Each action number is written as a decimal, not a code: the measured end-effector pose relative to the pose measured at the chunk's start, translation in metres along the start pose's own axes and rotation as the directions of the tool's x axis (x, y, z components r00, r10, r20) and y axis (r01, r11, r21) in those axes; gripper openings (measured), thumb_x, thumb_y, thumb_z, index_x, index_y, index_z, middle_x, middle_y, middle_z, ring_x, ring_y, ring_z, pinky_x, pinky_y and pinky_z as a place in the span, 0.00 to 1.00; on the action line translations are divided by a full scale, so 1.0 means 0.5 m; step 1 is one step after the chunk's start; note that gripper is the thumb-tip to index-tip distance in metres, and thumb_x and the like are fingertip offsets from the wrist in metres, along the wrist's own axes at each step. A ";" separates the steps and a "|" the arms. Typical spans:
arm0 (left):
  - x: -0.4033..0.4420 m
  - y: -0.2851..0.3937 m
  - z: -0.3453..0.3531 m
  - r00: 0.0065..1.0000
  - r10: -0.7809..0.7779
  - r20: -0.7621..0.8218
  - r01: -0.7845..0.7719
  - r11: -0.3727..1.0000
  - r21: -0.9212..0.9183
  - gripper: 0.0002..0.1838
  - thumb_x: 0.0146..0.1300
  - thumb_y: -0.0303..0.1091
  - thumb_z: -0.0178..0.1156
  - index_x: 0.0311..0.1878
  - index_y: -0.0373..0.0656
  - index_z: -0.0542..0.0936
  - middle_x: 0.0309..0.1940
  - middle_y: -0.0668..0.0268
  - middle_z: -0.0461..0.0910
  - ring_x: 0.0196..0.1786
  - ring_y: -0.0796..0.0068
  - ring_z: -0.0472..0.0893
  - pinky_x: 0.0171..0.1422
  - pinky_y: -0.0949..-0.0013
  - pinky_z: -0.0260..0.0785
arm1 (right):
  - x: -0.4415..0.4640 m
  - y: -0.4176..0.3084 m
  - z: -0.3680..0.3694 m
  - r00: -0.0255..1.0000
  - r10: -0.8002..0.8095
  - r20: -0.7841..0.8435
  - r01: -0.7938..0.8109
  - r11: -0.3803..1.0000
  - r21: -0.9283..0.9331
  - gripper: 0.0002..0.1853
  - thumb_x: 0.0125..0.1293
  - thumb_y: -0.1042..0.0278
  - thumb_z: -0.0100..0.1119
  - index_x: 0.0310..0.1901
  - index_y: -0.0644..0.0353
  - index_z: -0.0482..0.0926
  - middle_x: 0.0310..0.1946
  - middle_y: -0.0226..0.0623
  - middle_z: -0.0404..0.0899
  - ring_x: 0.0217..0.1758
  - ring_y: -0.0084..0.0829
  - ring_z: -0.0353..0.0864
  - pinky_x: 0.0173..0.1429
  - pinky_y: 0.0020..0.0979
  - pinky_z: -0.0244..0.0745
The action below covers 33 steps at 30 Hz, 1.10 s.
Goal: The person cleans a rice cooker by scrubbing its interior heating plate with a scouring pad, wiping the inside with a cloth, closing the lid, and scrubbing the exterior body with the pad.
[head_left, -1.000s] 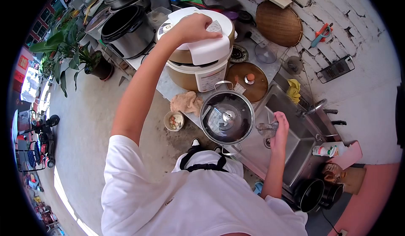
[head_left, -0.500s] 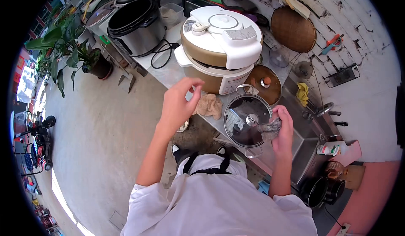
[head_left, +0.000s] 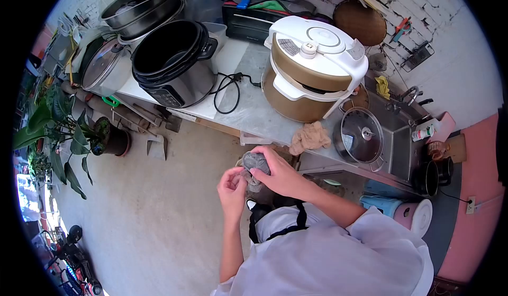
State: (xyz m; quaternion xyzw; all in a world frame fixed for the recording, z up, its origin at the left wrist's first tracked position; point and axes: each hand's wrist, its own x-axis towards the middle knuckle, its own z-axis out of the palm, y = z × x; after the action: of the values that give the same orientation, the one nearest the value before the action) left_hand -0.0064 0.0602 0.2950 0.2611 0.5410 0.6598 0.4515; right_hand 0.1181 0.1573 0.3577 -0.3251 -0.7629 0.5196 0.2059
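Note:
My right hand [head_left: 279,175] is closed around a crumpled grey cloth [head_left: 256,163], held in front of my body over the floor. Beside it, the fingers of my left hand [head_left: 232,188] pinch the lower edge of the same cloth. A tan rag [head_left: 309,137] lies bunched on the counter's front edge, to the right of my hands. Past it stands a pot with a glass lid [head_left: 361,135], next to the sink. Behind the rag is a large white and gold pressure cooker [head_left: 312,66] with its lid on.
A black and silver electric cooker [head_left: 174,63] without a lid stands on the left of the counter [head_left: 248,119], its cord [head_left: 233,92] lying alongside. Metal basins [head_left: 143,15] are stacked behind it. At the right is a steel sink [head_left: 397,148]. A potted plant [head_left: 111,137] stands on the floor.
My right hand has moved left, away from the pot lid, carrying the grey cloth. My left hand has come down to meet it. The view has turned, so the counter appears further right.

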 end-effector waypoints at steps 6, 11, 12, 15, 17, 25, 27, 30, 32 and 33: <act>0.070 0.043 0.003 0.993 0.109 -0.046 -0.105 0.991 0.079 0.10 0.59 0.18 0.57 0.44 0.33 0.75 0.37 0.67 0.78 0.40 0.83 0.76 0.45 0.77 0.71 | 0.038 0.016 0.041 0.983 0.137 0.126 -0.156 0.975 0.158 0.25 0.65 0.63 0.55 0.60 0.68 0.64 0.53 0.51 0.72 0.55 0.38 0.74 0.58 0.36 0.67; 0.110 0.084 -0.024 0.998 0.039 0.045 -0.050 0.959 0.278 0.09 0.62 0.21 0.54 0.46 0.35 0.76 0.35 0.67 0.78 0.37 0.82 0.76 0.43 0.78 0.69 | 0.092 0.049 0.021 0.986 0.069 0.154 -0.106 0.963 0.249 0.18 0.64 0.73 0.54 0.55 0.67 0.70 0.42 0.36 0.78 0.45 0.21 0.74 0.51 0.27 0.71; 0.113 0.097 -0.028 0.998 0.016 0.064 -0.036 0.942 0.333 0.10 0.64 0.22 0.53 0.47 0.35 0.76 0.35 0.67 0.78 0.36 0.83 0.75 0.42 0.79 0.68 | 0.098 0.050 0.016 0.981 0.085 0.174 -0.130 0.954 0.270 0.18 0.64 0.74 0.54 0.56 0.67 0.70 0.43 0.35 0.78 0.46 0.21 0.74 0.52 0.26 0.71; 0.149 0.109 -0.031 0.994 0.012 0.110 -0.047 0.948 0.315 0.10 0.64 0.23 0.53 0.48 0.35 0.76 0.37 0.67 0.78 0.37 0.82 0.76 0.43 0.78 0.68 | 0.111 0.069 0.004 0.984 0.091 0.153 -0.140 0.925 0.352 0.18 0.64 0.78 0.52 0.56 0.66 0.70 0.46 0.34 0.76 0.49 0.20 0.73 0.55 0.25 0.69; 0.179 0.114 -0.026 0.993 0.021 0.113 -0.059 0.934 0.353 0.10 0.64 0.23 0.53 0.49 0.35 0.76 0.39 0.67 0.79 0.39 0.81 0.77 0.43 0.77 0.68 | 0.114 0.080 -0.004 0.997 0.079 0.016 -0.078 0.893 0.444 0.19 0.62 0.79 0.51 0.56 0.63 0.70 0.45 0.33 0.76 0.45 0.20 0.73 0.49 0.24 0.70; 0.333 0.112 -0.024 0.889 -0.085 0.450 -0.063 0.950 0.304 0.11 0.63 0.24 0.55 0.49 0.39 0.75 0.38 0.67 0.77 0.38 0.82 0.76 0.37 0.77 0.67 | 0.156 0.077 -0.043 0.829 0.519 -0.208 -0.022 0.401 0.916 0.25 0.64 0.78 0.53 0.63 0.61 0.62 0.50 0.38 0.75 0.53 0.27 0.75 0.55 0.28 0.74; 0.381 0.103 -0.041 0.874 -0.084 0.479 -0.063 0.957 0.282 0.11 0.63 0.24 0.54 0.48 0.40 0.75 0.37 0.67 0.77 0.37 0.82 0.76 0.35 0.77 0.66 | 0.188 0.065 -0.027 0.785 0.565 -0.254 0.027 0.378 0.925 0.24 0.65 0.79 0.51 0.63 0.63 0.62 0.51 0.39 0.74 0.53 0.26 0.75 0.55 0.29 0.75; 0.451 0.108 -0.080 0.867 -0.086 0.491 -0.062 0.959 0.278 0.07 0.64 0.24 0.53 0.44 0.38 0.76 0.35 0.67 0.78 0.35 0.82 0.76 0.36 0.77 0.67 | 0.243 0.042 0.012 0.763 0.591 -0.262 0.076 0.321 0.944 0.23 0.64 0.80 0.50 0.62 0.63 0.64 0.55 0.40 0.73 0.56 0.30 0.75 0.59 0.30 0.73; 0.485 0.119 -0.093 0.886 -0.084 0.457 -0.051 0.960 0.274 0.05 0.64 0.24 0.51 0.40 0.37 0.77 0.32 0.67 0.78 0.34 0.81 0.76 0.39 0.77 0.68 | 0.274 0.008 0.036 0.630 0.618 -0.470 0.174 0.478 0.861 0.24 0.64 0.82 0.49 0.62 0.64 0.63 0.52 0.39 0.74 0.53 0.24 0.75 0.55 0.25 0.72; 0.497 0.115 -0.098 0.869 -0.105 0.483 -0.029 0.965 0.261 0.05 0.64 0.24 0.51 0.40 0.37 0.77 0.32 0.67 0.78 0.34 0.81 0.76 0.39 0.77 0.68 | 0.279 -0.005 0.034 0.597 0.636 -0.490 0.175 0.493 0.852 0.24 0.64 0.82 0.49 0.62 0.64 0.63 0.52 0.39 0.74 0.53 0.24 0.75 0.55 0.25 0.72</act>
State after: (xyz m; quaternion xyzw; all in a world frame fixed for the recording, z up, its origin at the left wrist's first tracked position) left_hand -0.1787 0.2545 0.3003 0.4666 0.4947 0.4857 0.5493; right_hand 0.0083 0.2447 0.3502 -0.4822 -0.1892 0.6519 0.5538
